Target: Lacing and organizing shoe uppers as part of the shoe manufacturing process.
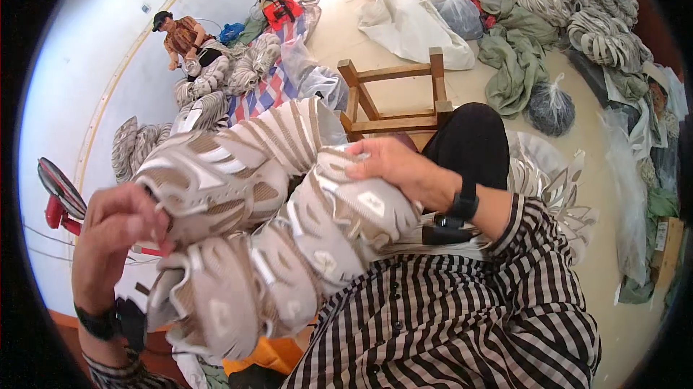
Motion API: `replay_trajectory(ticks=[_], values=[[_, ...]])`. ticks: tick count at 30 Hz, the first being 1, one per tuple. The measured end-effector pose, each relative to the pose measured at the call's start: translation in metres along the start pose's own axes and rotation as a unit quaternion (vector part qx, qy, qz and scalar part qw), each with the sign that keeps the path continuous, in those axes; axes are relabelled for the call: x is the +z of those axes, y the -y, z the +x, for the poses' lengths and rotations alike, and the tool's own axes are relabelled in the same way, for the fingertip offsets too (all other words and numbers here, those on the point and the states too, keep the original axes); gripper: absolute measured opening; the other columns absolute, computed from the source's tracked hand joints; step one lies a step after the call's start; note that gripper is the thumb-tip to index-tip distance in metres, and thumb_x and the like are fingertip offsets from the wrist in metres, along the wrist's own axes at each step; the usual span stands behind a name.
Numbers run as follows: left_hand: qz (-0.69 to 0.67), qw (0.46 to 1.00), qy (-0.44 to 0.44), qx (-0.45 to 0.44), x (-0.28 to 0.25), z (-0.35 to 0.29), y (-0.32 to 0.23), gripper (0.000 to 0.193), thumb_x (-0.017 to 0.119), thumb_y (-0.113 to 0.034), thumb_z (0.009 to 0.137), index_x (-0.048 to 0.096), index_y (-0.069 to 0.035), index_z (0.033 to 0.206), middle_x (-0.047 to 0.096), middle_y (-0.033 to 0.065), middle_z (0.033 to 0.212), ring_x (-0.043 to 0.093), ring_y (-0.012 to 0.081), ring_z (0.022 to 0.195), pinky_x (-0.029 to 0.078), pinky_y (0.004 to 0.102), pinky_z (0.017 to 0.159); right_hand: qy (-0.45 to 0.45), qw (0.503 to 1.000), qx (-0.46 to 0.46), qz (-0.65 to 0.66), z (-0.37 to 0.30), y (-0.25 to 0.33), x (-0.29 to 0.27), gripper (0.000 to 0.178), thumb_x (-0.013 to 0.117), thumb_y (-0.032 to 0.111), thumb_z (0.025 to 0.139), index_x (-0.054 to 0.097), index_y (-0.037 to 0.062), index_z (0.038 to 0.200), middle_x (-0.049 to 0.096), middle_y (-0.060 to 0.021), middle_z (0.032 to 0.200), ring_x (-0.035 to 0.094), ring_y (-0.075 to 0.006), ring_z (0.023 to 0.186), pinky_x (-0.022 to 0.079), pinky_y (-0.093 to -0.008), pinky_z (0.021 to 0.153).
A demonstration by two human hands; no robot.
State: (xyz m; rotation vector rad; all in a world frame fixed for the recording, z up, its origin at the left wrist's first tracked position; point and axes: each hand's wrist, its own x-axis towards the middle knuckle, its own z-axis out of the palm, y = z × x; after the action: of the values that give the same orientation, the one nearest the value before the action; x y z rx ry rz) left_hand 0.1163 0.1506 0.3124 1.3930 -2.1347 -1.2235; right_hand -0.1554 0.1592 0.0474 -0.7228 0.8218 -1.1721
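Several beige shoe uppers [216,295], with brown mesh and white trim, are nested in a bent stack across my lap. My right hand [393,165] is wrapped over the tongue of an upper at the stack's right end, thumb on its top. At the left, my left hand [119,234] has its fingers curled and pinched together beside the edge of a mesh-sided upper [216,172]. Whatever lies in that pinch is too small to make out. Behind, more nested uppers [278,125] form a ribbed row.
A wooden stool frame [393,125] stands just ahead. A co-worker [189,42] sits at the far left beside bundled uppers [253,60]. Bags, green cloth [516,57] and upper bundles [606,35] line the right side. A red fan-like device [61,198] is at the left wall.
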Motion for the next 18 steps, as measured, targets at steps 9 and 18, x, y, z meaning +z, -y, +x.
replay_trajectory(ticks=[9,18], values=[[-0.035,0.964,0.262,0.026,0.045,0.173,-0.051,0.031,0.053,-0.033,0.091,0.058,-0.004,0.096,0.064,0.0081,0.090,0.065,0.0217,0.082,0.054,0.0372,0.080,-0.025,0.983,-0.097,-0.154,0.062,0.079,-0.123,0.024,0.067,0.008,0.075,0.063,0.0042,0.099,0.063,-0.0035,0.090,0.057,-0.0137,0.080,0.045,-0.0245,0.075],[-0.001,0.936,0.351,0.014,0.111,0.304,-0.065,0.030,0.060,-0.033,0.087,0.061,-0.004,0.091,0.067,0.0086,0.088,0.067,0.0201,0.074,0.056,0.0316,0.069,-0.242,0.829,-0.441,-0.246,-0.056,0.124,-0.080,0.035,0.047,0.025,0.095,0.056,-0.0028,0.114,0.062,-0.0117,0.111,0.058,-0.0189,0.103,0.044,-0.0332,0.089]])
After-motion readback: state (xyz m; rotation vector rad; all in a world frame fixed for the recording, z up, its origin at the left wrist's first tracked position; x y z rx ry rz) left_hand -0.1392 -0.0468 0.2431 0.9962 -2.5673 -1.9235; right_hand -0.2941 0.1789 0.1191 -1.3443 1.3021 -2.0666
